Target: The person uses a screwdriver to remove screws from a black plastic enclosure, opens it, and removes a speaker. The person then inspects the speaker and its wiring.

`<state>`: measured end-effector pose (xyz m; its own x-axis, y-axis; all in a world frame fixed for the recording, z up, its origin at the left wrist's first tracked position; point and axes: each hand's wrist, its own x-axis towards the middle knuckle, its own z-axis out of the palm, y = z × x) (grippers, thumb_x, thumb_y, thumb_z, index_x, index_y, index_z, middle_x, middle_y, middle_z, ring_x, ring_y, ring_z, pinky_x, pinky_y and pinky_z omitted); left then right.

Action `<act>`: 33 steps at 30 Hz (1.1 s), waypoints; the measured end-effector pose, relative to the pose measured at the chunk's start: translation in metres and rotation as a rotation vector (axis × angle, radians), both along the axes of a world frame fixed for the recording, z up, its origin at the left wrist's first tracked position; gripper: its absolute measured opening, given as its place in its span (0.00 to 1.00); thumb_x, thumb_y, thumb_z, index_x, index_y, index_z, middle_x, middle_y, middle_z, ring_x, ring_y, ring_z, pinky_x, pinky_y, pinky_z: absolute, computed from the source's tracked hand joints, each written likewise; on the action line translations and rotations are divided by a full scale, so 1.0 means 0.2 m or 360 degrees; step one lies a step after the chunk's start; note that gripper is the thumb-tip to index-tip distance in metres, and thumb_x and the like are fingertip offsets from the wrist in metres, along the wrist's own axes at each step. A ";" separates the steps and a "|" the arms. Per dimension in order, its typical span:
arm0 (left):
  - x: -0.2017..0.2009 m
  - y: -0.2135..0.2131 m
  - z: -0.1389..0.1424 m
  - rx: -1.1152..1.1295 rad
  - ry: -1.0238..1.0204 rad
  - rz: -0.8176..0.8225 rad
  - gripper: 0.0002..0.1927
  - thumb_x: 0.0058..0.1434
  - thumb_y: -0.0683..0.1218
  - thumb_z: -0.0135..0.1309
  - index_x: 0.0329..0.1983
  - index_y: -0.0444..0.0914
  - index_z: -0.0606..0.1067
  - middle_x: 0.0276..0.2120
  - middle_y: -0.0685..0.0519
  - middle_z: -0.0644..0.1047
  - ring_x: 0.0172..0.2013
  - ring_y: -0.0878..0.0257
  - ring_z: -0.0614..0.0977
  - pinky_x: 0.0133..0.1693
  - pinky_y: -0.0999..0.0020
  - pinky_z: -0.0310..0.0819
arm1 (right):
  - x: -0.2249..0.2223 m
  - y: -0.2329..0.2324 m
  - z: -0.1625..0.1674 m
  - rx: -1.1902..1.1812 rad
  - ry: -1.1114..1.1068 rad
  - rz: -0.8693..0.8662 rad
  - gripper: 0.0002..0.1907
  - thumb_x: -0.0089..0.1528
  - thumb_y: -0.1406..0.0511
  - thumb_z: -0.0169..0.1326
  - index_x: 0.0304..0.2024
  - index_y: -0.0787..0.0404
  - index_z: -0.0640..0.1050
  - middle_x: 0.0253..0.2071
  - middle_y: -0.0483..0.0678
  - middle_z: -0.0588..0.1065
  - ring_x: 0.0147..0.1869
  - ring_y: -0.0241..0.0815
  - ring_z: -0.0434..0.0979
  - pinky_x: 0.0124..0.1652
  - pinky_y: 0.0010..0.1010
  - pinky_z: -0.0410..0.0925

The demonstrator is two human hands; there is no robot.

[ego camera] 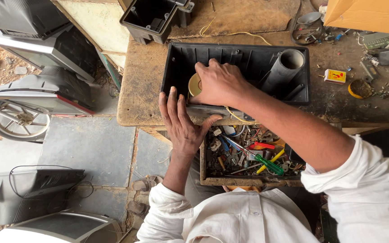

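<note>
The round brass-coloured part [195, 84] sits inside the black plastic housing [235, 58], near its left end, and my right hand [219, 83] is down on it with fingers curled around it, closed on its edge. My left hand [183, 123] lies flat and open against the housing's near wall, fingers spread, gripping nothing. The housing rests on the worn wooden workbench [136, 99], with a grey tube [284, 67] in its right part. Just below, an open drawer [248, 155] holds screwdrivers and scraps. Old television sets [46, 49] stand on the floor to my left.
</note>
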<state>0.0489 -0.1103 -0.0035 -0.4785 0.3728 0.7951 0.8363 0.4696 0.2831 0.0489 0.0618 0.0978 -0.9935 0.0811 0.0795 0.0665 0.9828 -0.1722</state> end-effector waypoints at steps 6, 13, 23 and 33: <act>0.00 -0.01 0.02 -0.0025 0.0011 -0.0016 0.55 0.57 0.71 0.64 0.70 0.30 0.56 0.71 0.35 0.59 0.72 0.34 0.58 0.72 0.37 0.55 | 0.02 0.02 0.04 -0.0309 -0.0055 -0.0297 0.34 0.52 0.44 0.65 0.46 0.63 0.74 0.35 0.54 0.75 0.33 0.49 0.79 0.30 0.42 0.75; 0.01 -0.03 0.06 0.0009 -0.0019 -0.0028 0.54 0.55 0.70 0.65 0.68 0.28 0.59 0.70 0.35 0.60 0.71 0.33 0.59 0.71 0.37 0.55 | 0.10 0.11 0.12 -0.0809 0.0415 -0.0406 0.26 0.52 0.46 0.64 0.42 0.56 0.78 0.37 0.47 0.78 0.38 0.41 0.79 0.32 0.33 0.70; 0.04 -0.03 0.12 0.0097 -0.0037 -0.0086 0.50 0.53 0.65 0.69 0.65 0.28 0.63 0.69 0.36 0.62 0.71 0.33 0.59 0.70 0.36 0.55 | 0.47 0.31 0.30 -0.3365 0.1210 -0.0235 0.23 0.62 0.53 0.51 0.52 0.59 0.73 0.45 0.45 0.77 0.47 0.40 0.80 0.47 0.34 0.78; 0.07 0.05 0.08 -0.0020 0.0061 0.0038 0.54 0.52 0.70 0.65 0.66 0.28 0.60 0.68 0.37 0.61 0.72 0.33 0.55 0.71 0.32 0.54 | 1.05 0.40 0.04 -0.3732 0.1148 0.0719 0.37 0.69 0.43 0.49 0.72 0.57 0.68 0.73 0.53 0.67 0.66 0.58 0.74 0.56 0.53 0.73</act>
<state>0.0625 -0.1002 0.0134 -0.4565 0.3716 0.8084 0.8348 0.4931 0.2448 0.2580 0.1410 0.1055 -0.8444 0.3771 0.3805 -0.5126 -0.7753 -0.3690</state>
